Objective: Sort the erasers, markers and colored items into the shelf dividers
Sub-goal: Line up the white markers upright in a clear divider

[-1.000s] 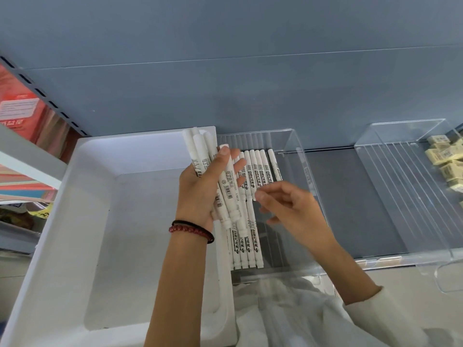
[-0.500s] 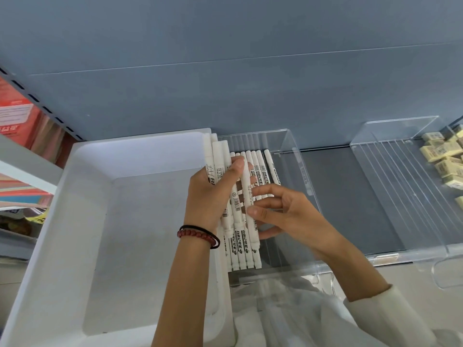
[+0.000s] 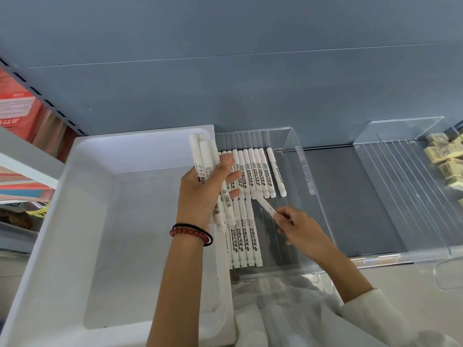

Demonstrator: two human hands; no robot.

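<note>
Erasers [image 3: 443, 156] right, white bin [image 3: 75, 191] left, left hand [image 3: 201, 196] gripping markers [image 3: 198, 152] over divider [image 3: 304, 216]

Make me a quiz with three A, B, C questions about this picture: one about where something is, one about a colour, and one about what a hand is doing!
1. Where are the yellow erasers?
A. At the far right of the shelf
B. On the floor
C. Stuck to the wall

2. What colour are the markers lying in the clear tray?
A. Red
B. White
C. Green

3. What is the right hand doing?
A. Lying flat and holding nothing
B. Squeezing a sponge
C. Pinching a single marker

Answers:
1 A, the erasers sit piled at the picture's right edge.
2 B, their barrels are white with black print.
3 C, its fingers pinch one end of a marker over the tray.
</note>
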